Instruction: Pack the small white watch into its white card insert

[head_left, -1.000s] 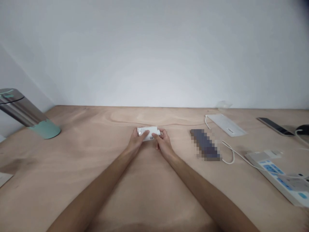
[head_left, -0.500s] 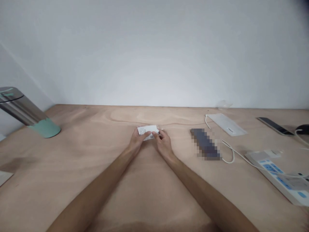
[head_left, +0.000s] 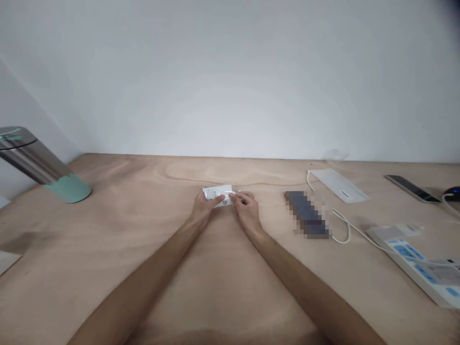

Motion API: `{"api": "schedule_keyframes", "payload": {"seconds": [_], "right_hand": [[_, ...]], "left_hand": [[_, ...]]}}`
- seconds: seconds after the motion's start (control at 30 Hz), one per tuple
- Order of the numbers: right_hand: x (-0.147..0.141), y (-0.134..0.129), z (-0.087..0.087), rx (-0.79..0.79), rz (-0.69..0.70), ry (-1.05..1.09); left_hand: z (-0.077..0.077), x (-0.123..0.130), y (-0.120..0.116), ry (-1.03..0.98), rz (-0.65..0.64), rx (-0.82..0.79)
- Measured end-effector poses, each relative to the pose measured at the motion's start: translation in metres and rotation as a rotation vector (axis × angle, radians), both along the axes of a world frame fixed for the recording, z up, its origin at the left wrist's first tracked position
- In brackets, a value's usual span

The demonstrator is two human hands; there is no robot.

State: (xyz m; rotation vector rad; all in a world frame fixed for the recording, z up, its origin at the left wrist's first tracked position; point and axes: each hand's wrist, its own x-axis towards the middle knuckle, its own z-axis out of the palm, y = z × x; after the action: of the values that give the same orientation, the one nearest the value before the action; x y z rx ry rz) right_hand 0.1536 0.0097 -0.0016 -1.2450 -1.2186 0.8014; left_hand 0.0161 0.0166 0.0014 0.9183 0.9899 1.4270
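At the centre of the pale wooden table point(head_left: 215, 268), both hands are working close together on a flat white rectangular packet with a glossy, printed face point(head_left: 216, 190). Left hand point(head_left: 202, 210) is clamping its left end, thumb lying across the face. Right hand point(head_left: 248, 211) is pinching at the right end, fingers curling; exact grip there is too small to read. Packet is sitting between the hands, tilting slightly.

Risks, my read:
- Slip: glossy surface is giving the thumbs little friction. Uneven pull could spin the packet out of the left grip.
- Crease or tear: both thumbs are pressing near the middle, so opposing force could be bending it or ripping the skin.
- Drop: if anything loose is sitting inside, a sudden give at the right end could be spilling it. Can't tell what's in there.
- Snag: white cable point(head_left: 348, 230) is looping beside the pixelated dark slab point(head_left: 307, 215), right of the hands, and is running over the white power strip with blue sockets point(head_left: 426, 274). A wide right-hand swing could be catching it and dragging the slab.

Steel bottle with mint-green base point(head_left: 68, 187) is standing well apart on the left; low risk.
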Motion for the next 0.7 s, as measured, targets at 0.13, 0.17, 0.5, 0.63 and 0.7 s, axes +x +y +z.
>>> {"api": "schedule_keyframes", "payload": {"seconds": [0.13,0.17,0.5,0.63,0.7], "right_hand": [[0.0,-0.001,-0.002,0.011,-0.006,0.13],[0.0,-0.001,-0.002,0.003,0.007,0.193],[-0.001,-0.006,0.005,0.051,0.087,0.306],[0.001,-0.009,0.008,0.048,0.135,0.295],[0.003,-0.01,0.009,0.084,0.152,0.267]], "left_hand": [[0.001,0.0,0.0,0.0,0.054,-0.035],[0.001,0.0,0.001,0.003,0.059,-0.031],[-0.002,0.0,0.004,-0.001,0.076,-0.039],[-0.001,-0.001,0.004,-0.001,0.065,-0.058],[0.0,0.0,0.004,-0.013,0.071,-0.055]]}}
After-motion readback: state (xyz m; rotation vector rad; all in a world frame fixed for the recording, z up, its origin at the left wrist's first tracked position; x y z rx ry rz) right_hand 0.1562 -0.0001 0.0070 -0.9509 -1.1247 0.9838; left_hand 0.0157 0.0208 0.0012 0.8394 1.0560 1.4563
